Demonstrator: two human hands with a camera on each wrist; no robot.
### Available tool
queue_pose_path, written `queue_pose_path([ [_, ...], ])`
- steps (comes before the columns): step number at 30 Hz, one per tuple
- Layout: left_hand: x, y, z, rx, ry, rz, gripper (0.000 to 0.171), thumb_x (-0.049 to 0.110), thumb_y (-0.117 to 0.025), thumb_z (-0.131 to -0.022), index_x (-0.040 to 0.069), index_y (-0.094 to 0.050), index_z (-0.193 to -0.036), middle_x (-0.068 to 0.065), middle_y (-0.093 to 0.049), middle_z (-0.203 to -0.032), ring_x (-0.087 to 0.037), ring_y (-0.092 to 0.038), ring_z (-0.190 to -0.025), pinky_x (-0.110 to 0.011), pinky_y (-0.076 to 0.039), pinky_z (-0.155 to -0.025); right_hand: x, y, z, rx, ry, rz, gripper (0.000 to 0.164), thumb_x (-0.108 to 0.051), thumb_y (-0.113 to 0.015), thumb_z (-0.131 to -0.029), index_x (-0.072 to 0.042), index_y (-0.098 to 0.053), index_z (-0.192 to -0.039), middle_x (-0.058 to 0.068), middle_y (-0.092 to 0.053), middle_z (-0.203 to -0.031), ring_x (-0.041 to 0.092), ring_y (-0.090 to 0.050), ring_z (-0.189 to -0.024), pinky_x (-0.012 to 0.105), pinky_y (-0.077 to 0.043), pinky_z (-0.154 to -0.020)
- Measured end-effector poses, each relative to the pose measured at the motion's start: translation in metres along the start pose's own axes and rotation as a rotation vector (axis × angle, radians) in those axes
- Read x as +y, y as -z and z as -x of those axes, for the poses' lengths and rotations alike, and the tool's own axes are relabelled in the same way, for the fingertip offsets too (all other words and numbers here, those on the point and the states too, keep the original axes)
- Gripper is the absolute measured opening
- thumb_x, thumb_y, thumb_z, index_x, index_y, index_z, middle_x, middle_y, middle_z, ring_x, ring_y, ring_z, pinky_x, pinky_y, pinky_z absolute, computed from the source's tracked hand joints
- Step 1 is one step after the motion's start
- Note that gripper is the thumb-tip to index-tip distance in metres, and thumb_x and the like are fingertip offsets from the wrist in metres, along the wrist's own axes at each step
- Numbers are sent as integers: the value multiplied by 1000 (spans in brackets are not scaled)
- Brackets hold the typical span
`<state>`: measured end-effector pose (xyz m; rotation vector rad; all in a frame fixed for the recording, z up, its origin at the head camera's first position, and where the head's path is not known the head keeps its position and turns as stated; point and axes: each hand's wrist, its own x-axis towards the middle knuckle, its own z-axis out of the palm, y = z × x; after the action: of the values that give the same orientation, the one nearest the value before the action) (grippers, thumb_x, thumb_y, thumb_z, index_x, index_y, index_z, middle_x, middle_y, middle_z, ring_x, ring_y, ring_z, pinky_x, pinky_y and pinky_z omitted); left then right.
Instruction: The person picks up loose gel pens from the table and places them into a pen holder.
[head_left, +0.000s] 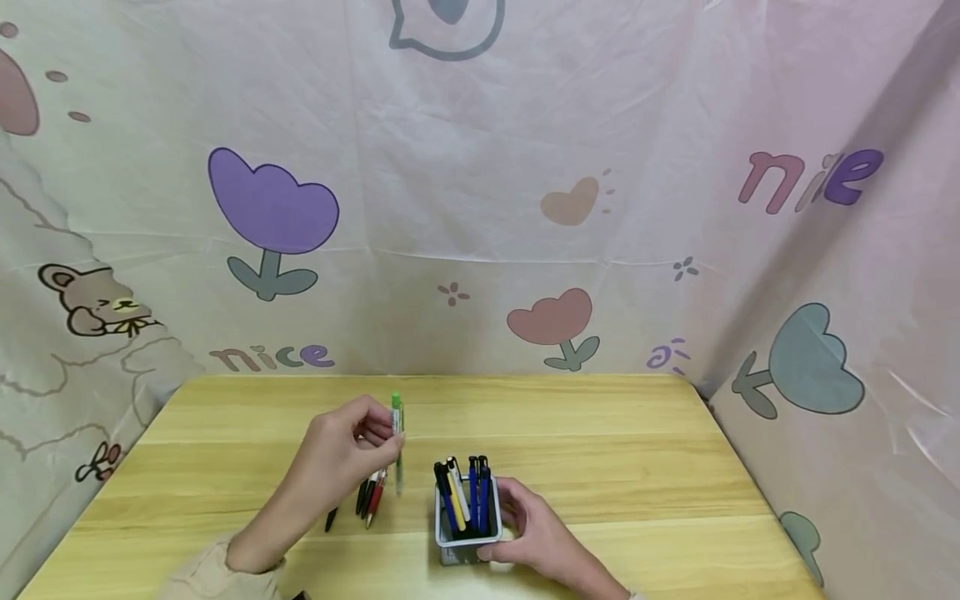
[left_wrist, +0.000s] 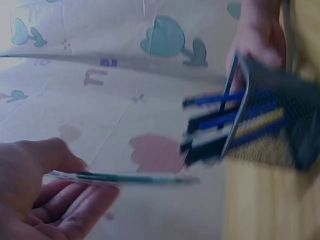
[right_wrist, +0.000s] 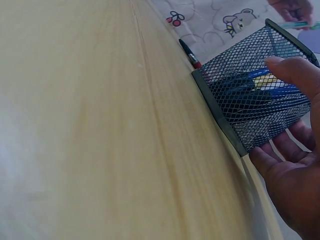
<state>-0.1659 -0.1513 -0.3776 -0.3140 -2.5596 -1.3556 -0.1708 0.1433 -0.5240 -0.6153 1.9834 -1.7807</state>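
My left hand point(head_left: 347, 443) pinches a clear pen with a green cap end point(head_left: 397, 417) between thumb and fingers, upright above the table. In the left wrist view the pen point(left_wrist: 130, 178) shows a green inside and a blurred tip. To the right stands a square mesh pen holder point(head_left: 459, 552) with several blue, black and yellow-and-white pens point(head_left: 459, 493) in it. My right hand point(head_left: 536, 533) grips the holder's right side, thumb at the front. The right wrist view shows the thumb and fingers around the mesh holder point(right_wrist: 240, 117).
Several black and red pens point(head_left: 372, 498) lie on the wooden table point(head_left: 615, 450) below the left hand, one black pen point(head_left: 332, 518) a little apart to the left. A printed cloth point(head_left: 450, 208) hangs behind the table and along its sides.
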Motion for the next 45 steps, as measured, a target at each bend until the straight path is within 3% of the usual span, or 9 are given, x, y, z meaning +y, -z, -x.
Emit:
queue_pose_path([
  [5, 7, -7, 6, 13, 39, 158, 15, 4, -82, -85, 7, -70, -94, -4, -73, -88, -4, -67, -78, -19, -64, -68, 0, -1, 0, -1, 0, -3, 80, -8, -87, -78, -10, -49, -148, 17, -57, -146, 6, -61, -129, 13, -47, -113],
  [10, 6, -19, 10, -3, 37, 242, 14, 4, -83, -84, 8, -71, -90, -5, -73, -86, -7, -69, -76, -22, -66, -68, -1, 0, 0, -1, 1, -1, 81, -7, -87, -77, -9, -49, -148, 17, -58, -146, 8, -61, -130, 14, -46, -114],
  [21, 2, -51, 13, -81, -60, 240, 13, 9, -84, -84, 14, -72, -88, 2, -75, -84, -3, -69, -76, -23, -66, -69, 0, 0, 0, -13, 12, -3, 79, -10, -86, -81, -11, -47, -150, 18, -57, -147, 7, -61, -130, 14, -47, -114],
  [27, 2, -62, 15, -115, -66, 256, 11, 8, -83, -85, 10, -72, -90, -2, -76, -87, -3, -70, -77, -21, -66, -70, 1, 1, 0, -16, 17, -9, 79, -9, -86, -82, -10, -46, -150, 19, -56, -148, 6, -60, -131, 15, -48, -113],
  [37, -5, -79, 19, -170, -60, 174, 15, 5, -83, -83, 8, -71, -91, -2, -77, -85, 0, -69, -75, -17, -64, -68, 2, 1, 0, -33, 27, -25, 80, -8, -85, -82, -8, -44, -151, 21, -55, -148, 8, -60, -132, 15, -48, -113],
  [45, -7, -90, 21, -198, -92, 147, 14, 3, -83, -82, 6, -71, -89, -5, -78, -81, -1, -72, -72, -12, -61, -64, 1, 2, 0, -35, 7, -35, 78, -10, -84, -84, -13, -45, -151, 18, -54, -150, 9, -59, -133, 15, -48, -113],
])
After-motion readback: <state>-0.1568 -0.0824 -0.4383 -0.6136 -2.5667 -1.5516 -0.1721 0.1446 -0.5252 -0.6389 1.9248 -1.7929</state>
